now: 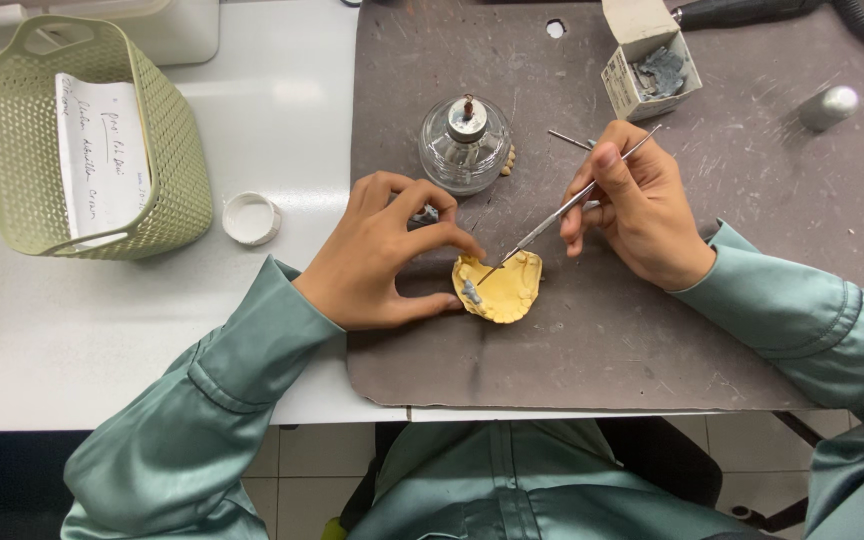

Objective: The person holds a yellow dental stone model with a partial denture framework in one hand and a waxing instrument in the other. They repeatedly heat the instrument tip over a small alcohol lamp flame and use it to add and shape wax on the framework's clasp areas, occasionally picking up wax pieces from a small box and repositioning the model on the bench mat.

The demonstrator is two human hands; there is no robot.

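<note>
A yellow dental cast (500,288) lies on a dark grey mat (652,340), with a small grey piece on its left side. My left hand (382,255) pinches the cast's left edge between thumb and fingers. My right hand (632,205) holds a thin metal instrument (562,212) like a pen. Its tip touches the cast near the middle. A second thin metal tool (572,140) pokes out behind my right hand.
A glass spirit lamp (465,145) with a metal wick cap stands just behind the cast. An open small cardboard box (650,72) holding grey bits, a silver dome-shaped object (829,106), a white lid (251,218) and a green mesh basket (167,170) with a paper note surround the mat.
</note>
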